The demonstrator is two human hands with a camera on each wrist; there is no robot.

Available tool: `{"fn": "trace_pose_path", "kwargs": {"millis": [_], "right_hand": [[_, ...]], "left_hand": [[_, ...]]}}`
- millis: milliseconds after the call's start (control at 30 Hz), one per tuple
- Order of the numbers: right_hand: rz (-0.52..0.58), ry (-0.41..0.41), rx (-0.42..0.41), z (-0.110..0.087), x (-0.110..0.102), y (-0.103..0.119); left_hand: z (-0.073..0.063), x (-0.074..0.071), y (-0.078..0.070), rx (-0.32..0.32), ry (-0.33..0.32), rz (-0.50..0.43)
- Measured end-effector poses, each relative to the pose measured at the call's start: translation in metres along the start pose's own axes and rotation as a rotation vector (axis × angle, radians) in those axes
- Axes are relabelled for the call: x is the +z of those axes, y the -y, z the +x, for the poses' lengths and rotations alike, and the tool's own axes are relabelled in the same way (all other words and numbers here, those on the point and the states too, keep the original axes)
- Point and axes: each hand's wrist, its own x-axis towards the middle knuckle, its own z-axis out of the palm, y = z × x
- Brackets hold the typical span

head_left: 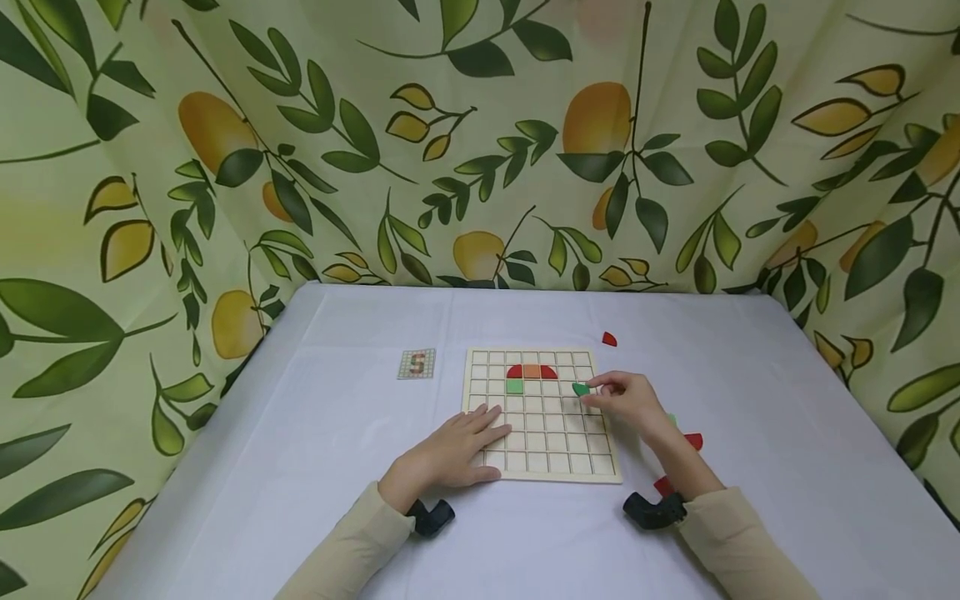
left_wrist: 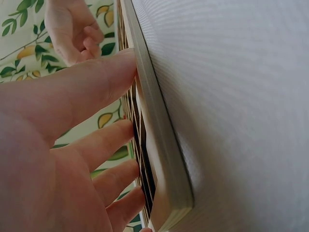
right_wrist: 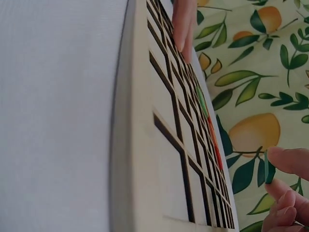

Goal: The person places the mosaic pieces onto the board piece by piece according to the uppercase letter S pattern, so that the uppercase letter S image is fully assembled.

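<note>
A wooden grid board lies on the table. In its upper rows sit two red quarter-round tiles, an orange square tile between them and a light green square tile below the left one. My left hand rests on the board's lower left part with fingers spread, the thumb at the near edge. Between thumb and finger my right hand pinches a dark green tile with a rounded side, over the board's right columns. The right wrist view shows that green tile edge-on, held above the grid.
A small pattern card with an S figure lies left of the board. One red quarter-round tile lies beyond the board's far right corner. More red tiles and a light green one lie partly behind the right forearm.
</note>
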Motion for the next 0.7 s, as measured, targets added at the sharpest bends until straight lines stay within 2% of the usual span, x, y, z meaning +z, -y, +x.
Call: {"fn": "trace_pose_path", "kwargs": {"millis": [167, 400, 700], "right_hand": [[0.015, 0.008, 0.01, 0.001, 0.007, -0.001], [0.033, 0.03, -0.06, -0.001, 0.016, 0.005], [0.032, 0.041, -0.081, 0.001, 0.032, 0.012]], "left_hand": [[0.002, 0.001, 0.0, -0.005, -0.002, 0.008], [0.001, 0.0, 0.0, 0.003, -0.005, 0.015], [0.0, 0.0, 0.001, 0.004, -0.001, -0.006]]}}
